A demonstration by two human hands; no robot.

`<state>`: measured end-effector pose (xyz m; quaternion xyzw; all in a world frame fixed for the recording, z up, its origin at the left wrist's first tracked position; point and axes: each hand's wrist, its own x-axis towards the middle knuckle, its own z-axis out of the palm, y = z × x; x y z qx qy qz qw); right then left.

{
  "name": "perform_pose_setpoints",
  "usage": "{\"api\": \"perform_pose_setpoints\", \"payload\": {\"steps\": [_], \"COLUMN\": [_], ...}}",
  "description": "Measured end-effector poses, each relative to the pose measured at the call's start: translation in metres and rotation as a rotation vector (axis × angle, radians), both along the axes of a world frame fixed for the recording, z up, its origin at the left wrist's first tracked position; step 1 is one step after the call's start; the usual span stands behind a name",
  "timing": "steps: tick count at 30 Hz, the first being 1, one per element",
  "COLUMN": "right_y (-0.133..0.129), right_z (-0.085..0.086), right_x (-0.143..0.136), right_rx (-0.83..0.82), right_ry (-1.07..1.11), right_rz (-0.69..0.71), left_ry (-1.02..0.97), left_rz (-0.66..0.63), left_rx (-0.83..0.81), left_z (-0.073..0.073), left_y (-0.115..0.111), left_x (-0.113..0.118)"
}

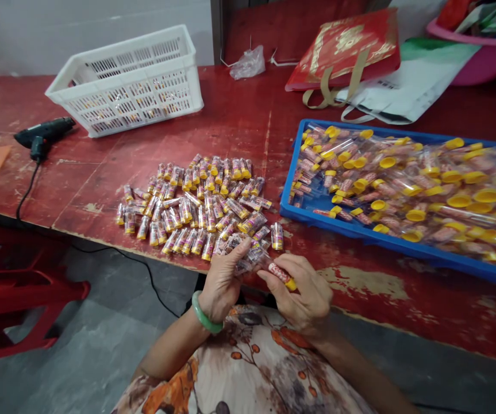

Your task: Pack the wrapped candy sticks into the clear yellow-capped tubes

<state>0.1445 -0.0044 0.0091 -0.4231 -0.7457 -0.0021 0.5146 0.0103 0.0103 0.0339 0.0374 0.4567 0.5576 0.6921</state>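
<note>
My right hand [302, 287] is closed around a small clear tube [280, 272] with pink-and-white contents and a yellow cap, the cap end towards my palm. Facing it, my left hand [224, 282], with a green bangle at the wrist, pinches a bunch of clear printed plastic sleeves [248, 256]. The tube's far end points at these sleeves; whether it touches them I cannot tell. Just beyond my hands lies a spread of wrapped tubes [200, 213] with yellow caps and purple printing. One wrapped tube [277, 236] stands a little apart on the right.
A blue tray [289, 192] of yellow-capped tubes sits on the red table [248, 132] to the right. Further back are a white basket [135, 80], a heat gun [43, 135] with its cord, a red bag [346, 49] and a white bag [407, 86]. Red stools [10, 276] stand at left.
</note>
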Motion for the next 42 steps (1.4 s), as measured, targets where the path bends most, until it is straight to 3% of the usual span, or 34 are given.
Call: {"api": "perform_pose_setpoints", "payload": {"steps": [9, 11, 14, 16, 20, 26, 32, 42], "right_y": [0.003, 0.005, 0.007, 0.007, 0.007, 0.013, 0.012, 0.004], "right_z": [-0.012, -0.009, 0.001, 0.008, 0.006, -0.010, -0.008, -0.010], "right_x": [-0.009, -0.006, 0.004, 0.011, 0.011, 0.002, 0.003, -0.003], "right_rx": [0.091, 0.021, -0.248, -0.343, -0.215, 0.008, -0.086, -0.084], "right_ry": [-0.050, -0.022, 0.007, -0.004, 0.051, -0.054, 0.051, 0.179], "right_rz": [-0.048, 0.053, 0.335, 0.436, 0.305, 0.123, 0.193, 0.083], "left_ry": [0.091, 0.100, 0.086, 0.071, 0.041, -0.001, 0.027, 0.069], "left_rz": [-0.004, -0.018, -0.019, -0.011, -0.060, -0.075, -0.071, -0.118], "left_rx": [0.226, 0.233, 0.184, 0.186, 0.176, 0.134, 0.198, 0.161], "left_z": [-0.007, -0.009, -0.012, -0.012, -0.011, -0.014, -0.011, -0.007], "left_y": [-0.006, -0.006, -0.005, -0.004, -0.006, -0.011, -0.012, -0.018], "left_x": [0.005, 0.003, -0.004, -0.008, -0.006, 0.002, 0.003, 0.005]}}
